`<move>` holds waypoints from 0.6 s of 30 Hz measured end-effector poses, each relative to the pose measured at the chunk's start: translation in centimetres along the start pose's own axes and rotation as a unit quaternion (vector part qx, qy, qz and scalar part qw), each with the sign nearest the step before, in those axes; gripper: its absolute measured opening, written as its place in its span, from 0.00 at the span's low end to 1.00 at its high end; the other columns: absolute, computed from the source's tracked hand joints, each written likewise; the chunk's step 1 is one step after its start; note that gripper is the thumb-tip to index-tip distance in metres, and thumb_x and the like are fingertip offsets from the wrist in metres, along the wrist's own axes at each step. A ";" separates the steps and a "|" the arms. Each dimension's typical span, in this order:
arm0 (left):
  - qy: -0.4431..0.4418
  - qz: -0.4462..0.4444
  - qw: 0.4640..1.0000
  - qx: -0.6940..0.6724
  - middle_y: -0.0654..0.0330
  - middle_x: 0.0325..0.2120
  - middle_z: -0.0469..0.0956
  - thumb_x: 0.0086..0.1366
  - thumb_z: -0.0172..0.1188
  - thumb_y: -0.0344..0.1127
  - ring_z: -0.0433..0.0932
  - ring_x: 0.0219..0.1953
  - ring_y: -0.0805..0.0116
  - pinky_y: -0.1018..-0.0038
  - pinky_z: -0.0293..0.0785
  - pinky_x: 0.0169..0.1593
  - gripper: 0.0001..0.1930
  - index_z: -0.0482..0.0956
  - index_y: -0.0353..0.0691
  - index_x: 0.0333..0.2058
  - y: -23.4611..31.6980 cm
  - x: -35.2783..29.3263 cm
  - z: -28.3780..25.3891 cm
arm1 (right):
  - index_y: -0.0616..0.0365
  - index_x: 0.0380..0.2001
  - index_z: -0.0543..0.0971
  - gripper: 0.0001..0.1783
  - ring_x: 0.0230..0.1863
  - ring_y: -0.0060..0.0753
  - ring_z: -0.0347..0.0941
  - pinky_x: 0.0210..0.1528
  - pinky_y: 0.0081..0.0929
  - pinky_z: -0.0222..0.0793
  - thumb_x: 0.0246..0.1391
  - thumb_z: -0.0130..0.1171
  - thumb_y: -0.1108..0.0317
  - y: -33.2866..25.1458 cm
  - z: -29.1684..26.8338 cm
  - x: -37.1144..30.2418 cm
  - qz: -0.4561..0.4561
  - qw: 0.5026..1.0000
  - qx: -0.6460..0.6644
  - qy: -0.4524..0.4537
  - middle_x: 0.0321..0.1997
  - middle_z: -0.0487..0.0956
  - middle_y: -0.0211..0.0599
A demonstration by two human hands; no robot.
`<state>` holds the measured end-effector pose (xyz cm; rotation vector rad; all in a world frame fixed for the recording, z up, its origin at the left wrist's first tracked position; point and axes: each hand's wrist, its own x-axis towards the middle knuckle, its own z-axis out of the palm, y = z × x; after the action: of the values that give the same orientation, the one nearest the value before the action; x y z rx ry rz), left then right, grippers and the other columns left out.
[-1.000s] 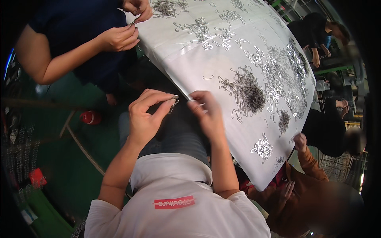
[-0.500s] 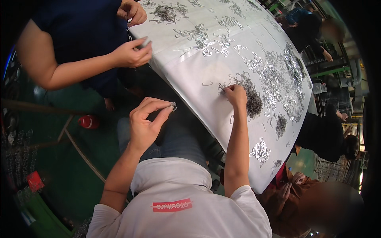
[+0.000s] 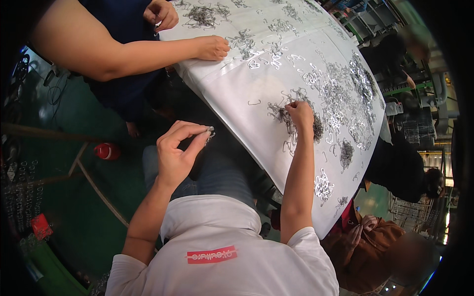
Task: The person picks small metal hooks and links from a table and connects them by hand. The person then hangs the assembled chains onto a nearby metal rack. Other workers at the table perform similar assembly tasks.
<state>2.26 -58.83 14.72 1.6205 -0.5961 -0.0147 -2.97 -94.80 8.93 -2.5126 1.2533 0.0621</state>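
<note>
My left hand (image 3: 178, 150) is off the table's edge, above my lap, with thumb and forefinger pinched on a small shiny metal hook (image 3: 211, 133). Over the white-covered table (image 3: 242, 116), my right hand (image 3: 302, 117) reaches into a dark pile of bent wire hooks (image 3: 318, 129). Its fingertips are pinched together at the pile's left side, on a hook that is mostly hidden among the others. One loose hook (image 3: 254, 102) lies apart, left of the pile.
A co-worker's hand (image 3: 213, 48) is at another hook cluster (image 3: 244, 43); that person's other hand (image 3: 162, 15) is by the table corner. More hook heaps (image 3: 335, 98) cover the far side. Other people stand at right. A red object (image 3: 107, 151) is on the green floor.
The co-worker's nearer hand has moved right, from beyond the edge onto the hooks. My right hand has shifted slightly within the pile, and some hooks have spread toward me. My left hand keeps its pinch.
</note>
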 end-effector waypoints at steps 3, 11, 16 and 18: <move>-0.002 -0.001 1.000 0.004 0.58 0.28 0.81 0.54 0.64 0.20 0.78 0.29 0.72 0.79 0.73 0.34 0.07 0.83 0.34 0.33 0.0 0.0 0.0 | 0.55 0.38 0.83 0.18 0.43 0.46 0.79 0.44 0.41 0.74 0.49 0.61 0.54 -1.7 0.0 0.8 0.032 0.998 -0.056 -0.020 0.39 0.83 0.45; 0.006 0.000 1.000 0.023 0.58 0.27 0.81 0.54 0.64 0.21 0.79 0.30 0.69 0.77 0.74 0.34 0.06 0.82 0.34 0.32 0.4 0.3 0.2 | 0.63 0.39 0.80 0.17 0.44 0.52 0.78 0.46 0.43 0.73 0.52 0.58 0.60 -2.9 1.9 2.6 -0.045 0.993 -0.106 0.008 0.41 0.81 0.50; 0.011 0.036 0.999 0.025 0.58 0.28 0.81 0.53 0.64 0.20 0.79 0.30 0.67 0.76 0.74 0.35 0.06 0.82 0.34 0.31 0.5 0.3 0.2 | 0.66 0.36 0.75 0.10 0.30 0.46 0.77 0.34 0.41 0.71 0.58 0.53 0.67 -1.8 2.3 0.6 -0.135 0.981 0.051 0.132 0.30 0.80 0.47; 0.015 0.030 0.999 0.025 0.58 0.28 0.81 0.53 0.64 0.20 0.79 0.30 0.67 0.76 0.74 0.35 0.06 0.82 0.34 0.31 0.6 0.3 0.2 | 0.66 0.34 0.75 0.08 0.26 0.37 0.76 0.30 0.35 0.70 0.58 0.55 0.70 -2.0 1.5 -1.2 -0.133 0.967 0.202 0.080 0.28 0.79 0.44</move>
<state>2.18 -59.16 15.36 1.6485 -0.6245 0.0695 -1.96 -92.30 8.24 -2.3294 0.8622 -0.4233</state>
